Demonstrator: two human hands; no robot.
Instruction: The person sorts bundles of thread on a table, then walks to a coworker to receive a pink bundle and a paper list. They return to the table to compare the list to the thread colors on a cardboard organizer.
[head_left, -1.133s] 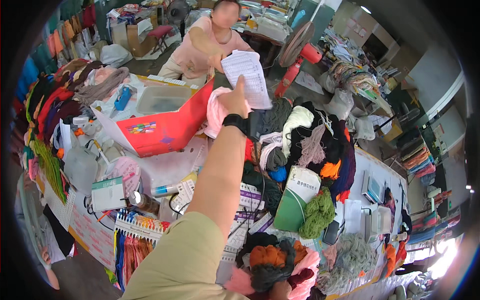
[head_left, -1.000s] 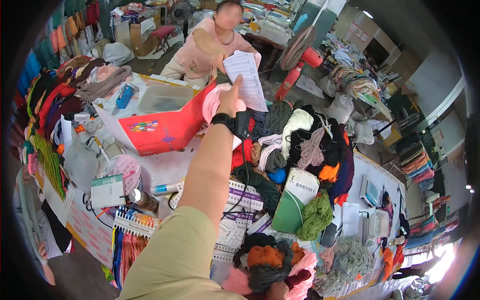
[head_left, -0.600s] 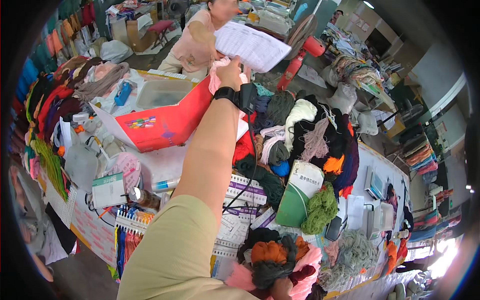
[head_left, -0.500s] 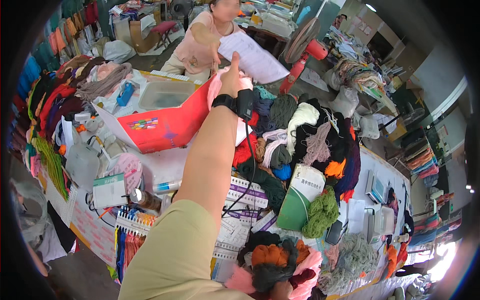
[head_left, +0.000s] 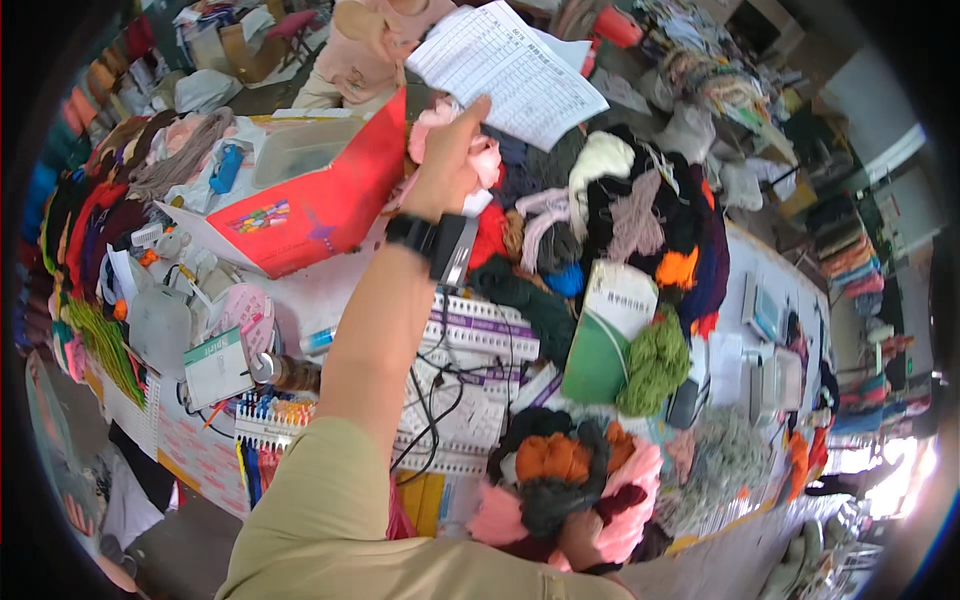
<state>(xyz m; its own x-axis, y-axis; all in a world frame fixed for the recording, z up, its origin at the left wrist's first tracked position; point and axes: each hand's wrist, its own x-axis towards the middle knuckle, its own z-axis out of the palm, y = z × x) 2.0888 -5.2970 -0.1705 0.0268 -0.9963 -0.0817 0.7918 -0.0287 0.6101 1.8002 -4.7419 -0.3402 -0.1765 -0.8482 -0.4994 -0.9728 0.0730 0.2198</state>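
Left hand around pink yarn | sheets above | right hand at skeins

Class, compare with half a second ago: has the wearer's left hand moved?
Yes, back toward the camera: the left hand, higher in view than the white yarn hank then, is now about level with it.

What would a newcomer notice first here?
Probably the white papers at top centre, above the left hand gripping pink yarn. Next, the bright red folded card standing left of that hand, then the green yarn right of centre.
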